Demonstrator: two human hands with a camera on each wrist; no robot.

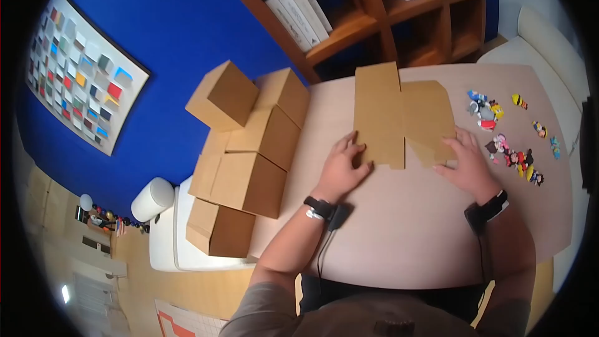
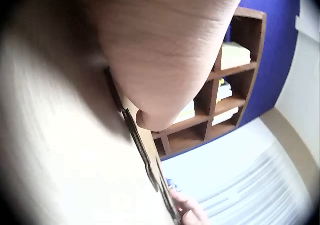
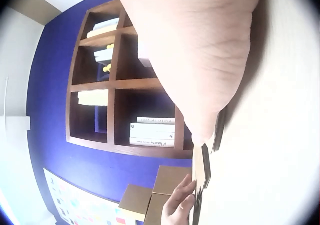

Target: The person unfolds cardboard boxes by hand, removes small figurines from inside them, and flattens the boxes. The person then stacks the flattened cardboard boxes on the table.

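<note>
Fingers of the left hand and right hand, loosely bent, thumbs apart, touched a flattened brown cardboard box right of upper centre. Uneven pressure could have creased it; sliding it rightward might have scattered small multicoloured toy figures at frame right.

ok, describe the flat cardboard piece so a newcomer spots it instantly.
Find the pale pinkish table, then look between the brown cardboard boxes and the small colourful toy figures. A flattened brown cardboard sheet lies there, touched by the left hand and right hand. Unlike the boxes, it is spread flat.
</note>
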